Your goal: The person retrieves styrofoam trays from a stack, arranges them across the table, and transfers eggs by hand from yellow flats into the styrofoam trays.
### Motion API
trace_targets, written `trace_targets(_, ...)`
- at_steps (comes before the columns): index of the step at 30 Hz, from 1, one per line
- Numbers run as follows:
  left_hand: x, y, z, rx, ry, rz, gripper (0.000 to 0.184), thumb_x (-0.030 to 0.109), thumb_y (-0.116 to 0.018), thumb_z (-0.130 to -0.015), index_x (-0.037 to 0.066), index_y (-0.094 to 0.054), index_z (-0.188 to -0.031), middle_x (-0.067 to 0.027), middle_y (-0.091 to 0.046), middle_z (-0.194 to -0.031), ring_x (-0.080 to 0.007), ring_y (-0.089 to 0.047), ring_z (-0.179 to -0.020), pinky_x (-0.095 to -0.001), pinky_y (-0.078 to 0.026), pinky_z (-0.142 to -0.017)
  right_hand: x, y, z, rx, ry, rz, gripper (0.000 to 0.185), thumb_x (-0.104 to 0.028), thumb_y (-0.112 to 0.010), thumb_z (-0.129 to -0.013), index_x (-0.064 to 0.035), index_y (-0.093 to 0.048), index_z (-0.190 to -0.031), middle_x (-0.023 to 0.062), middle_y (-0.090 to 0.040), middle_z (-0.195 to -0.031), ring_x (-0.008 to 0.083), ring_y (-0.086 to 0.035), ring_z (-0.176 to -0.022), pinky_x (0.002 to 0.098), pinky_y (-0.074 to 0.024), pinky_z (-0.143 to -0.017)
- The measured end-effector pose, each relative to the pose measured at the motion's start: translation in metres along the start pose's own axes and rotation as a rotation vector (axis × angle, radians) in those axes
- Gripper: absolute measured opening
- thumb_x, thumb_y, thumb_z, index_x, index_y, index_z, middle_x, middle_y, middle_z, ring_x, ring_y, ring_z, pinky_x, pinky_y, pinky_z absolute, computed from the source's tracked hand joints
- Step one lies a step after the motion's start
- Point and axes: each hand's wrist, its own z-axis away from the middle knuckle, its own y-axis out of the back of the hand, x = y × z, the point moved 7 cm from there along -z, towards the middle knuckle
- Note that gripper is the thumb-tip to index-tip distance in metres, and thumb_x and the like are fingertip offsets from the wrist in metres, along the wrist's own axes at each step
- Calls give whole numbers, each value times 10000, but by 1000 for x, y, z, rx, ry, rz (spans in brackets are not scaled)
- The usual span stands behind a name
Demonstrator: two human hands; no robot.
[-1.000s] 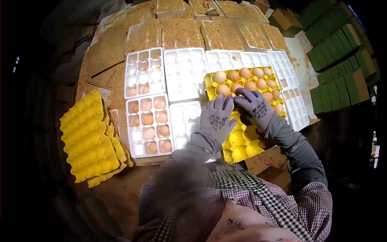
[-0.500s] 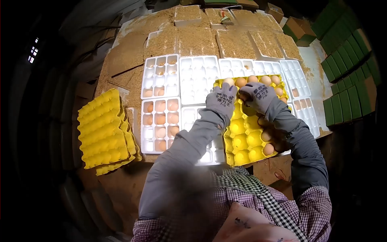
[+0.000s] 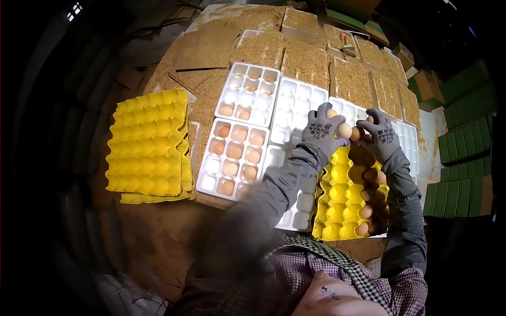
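My left hand [image 3: 320, 130], in a grey printed glove, is curled against a cluster of brown eggs [image 3: 345, 130]. My right hand [image 3: 381, 136], gloved alike, closes on the cluster from the opposite side. Several eggs sit between the two hands, raised over the far end of a yellow egg tray [image 3: 337, 203]. Below them the tray's left cups are bare, while more eggs [image 3: 365, 211] fill its shaded right side. Under and behind the tray lie white compartmented boxes [image 3: 300, 100], partly covered by my arms.
To the left, a white box [image 3: 232, 158] holds eggs in most cells, and another [image 3: 247, 94] holds a few. Yellow trays [image 3: 150, 142] are stacked at the left edge. Sawdust-covered boxes [image 3: 305, 58] fill the back. Green cartons [image 3: 456, 197] stand at the right.
My view has turned, shifting the table. My hands have moved apart from the tray's far cups and now have several eggs raised between them.
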Motion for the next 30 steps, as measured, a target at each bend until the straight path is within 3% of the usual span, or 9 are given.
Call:
trace_targets(3, -54, 40, 31, 355, 58, -6, 579, 302, -848, -681, 198, -629, -1207, -158, -413, -1370, -358, -487, -1114, -452, -435, -962, -48, 23, -19, 105, 158, -200, 433, -219, -805, -715, -238, -658, -1122, 127, -502, -1339, 383, -527, -1178, 436, -491, -949)
trace_targets(7, -125, 13, 55, 87, 333, -292, 474, 328, -741, -796, 198, -609, -1233, -157, -412, -1382, -384, -478, -1182, -468, -461, -958, -139, -30, -74, -529, 188, 181, 299, -249, -713, -809, -278, -711, -1106, 118, -497, -1283, 319, -529, -1151, 382, -515, -920)
trace_targets(14, -137, 25, 27, 277, 337, 124, 369, 272, -622, -904, 118, -579, -1236, -162, -551, -1260, -372, -582, -1103, -458, -483, -923, -115, -135, -130, -603, 48, 154, 327, -244, -575, -901, -145, -680, -1194, 159, -558, -1294, 359, -626, -1097, 404, -516, -922)
trace_targets(17, -174, -10, -7, 1, 345, 121, 279, 212, -632, -874, 109, -632, -1133, -154, -515, -1259, -352, -599, -1083, -458, -515, -888, -93, -177, -150, -795, 97, 113, 405, -339, -603, -885, -135, -607, -1234, 190, -609, -1125, 372, -626, -1042, 435, -506, -904)
trace_targets(19, -168, 14, -23, 284, 239, 177, 327, 172, -613, -859, 94, -632, -1177, -167, -510, -1275, -337, -570, -1130, -455, -493, -934, -76, -159, -177, -339, -24, -192, 491, -413, -637, -840, -87, -612, -1206, 199, -608, -1211, 359, -591, -1115, 430, -469, -968)
trace_targets(21, -169, 11, -41, 477, 81, 293, 460, 138, -584, -857, 89, -562, -1314, -186, -498, -1278, -367, -469, -1237, -433, -384, -1073, -57, -178, -186, -366, -64, -262, 532, -432, -589, -846, -96, -582, -1259, 203, -563, -1313, 365, -539, -1234, 443, -439, -1027)
trace_targets(23, -192, -35, -63, 332, 54, 312, 488, 155, -563, -879, 88, -510, -1360, -180, -477, -1340, -385, -428, -1281, -454, -328, -1109, -57, -186, -169, -534, -187, -139, 594, -448, -531, -881, -113, -486, -1369, 179, -442, -1463, 366, -417, -1363, 408, -347, -1123)
trace_targets(25, -203, -74, -72, -77, 99, -312, 518, 210, -544, -910, 99, -452, -1408, -153, -425, -1471, -385, -339, -1372, -531, -230, -1139, -55, -159, -171, -354, -88, -197, 643, -452, -500, -905, -117, -415, -1448, 164, -415, -1495, 364, -358, -1403, 405, -276, -1169)
trace_targets(30, -190, -51, -50, 96, 59, -5, 438, 197, -553, -923, 69, -536, -1342, -155, -537, -1370, -359, -451, -1300, -489, -295, -1119, 15, -15, -76, -12, -6, -752, 531, -267, -564, -936, -91, -475, -1428, 158, -473, -1455, 316, -478, -1320, 385, -380, -1113)
